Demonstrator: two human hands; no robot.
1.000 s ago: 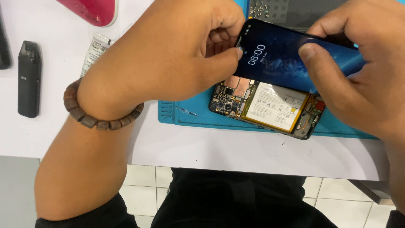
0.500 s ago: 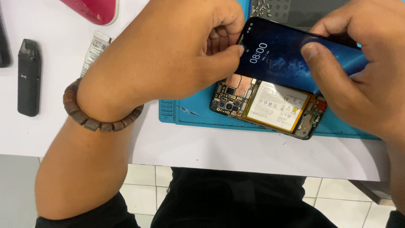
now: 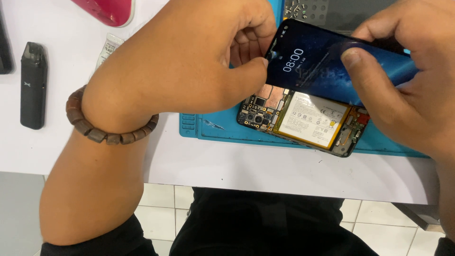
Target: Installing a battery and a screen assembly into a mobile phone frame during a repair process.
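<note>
My left hand [image 3: 189, 61] pinches the lit screen panel's [image 3: 332, 61] top corner, right hand [image 3: 403, 80] closed along its side edge. It's tilted up above the open phone body [image 3: 303, 121] on the blue mat [image 3: 208, 130]. Thin, light, probably brittle glass, so edges only.

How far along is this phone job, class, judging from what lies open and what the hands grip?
Done: the opened phone lies on the blue mat, back off, battery and board bare. In hand: the left hand and right hand grip a lit screen panel above it. Left: the back remains uncovered.
</note>
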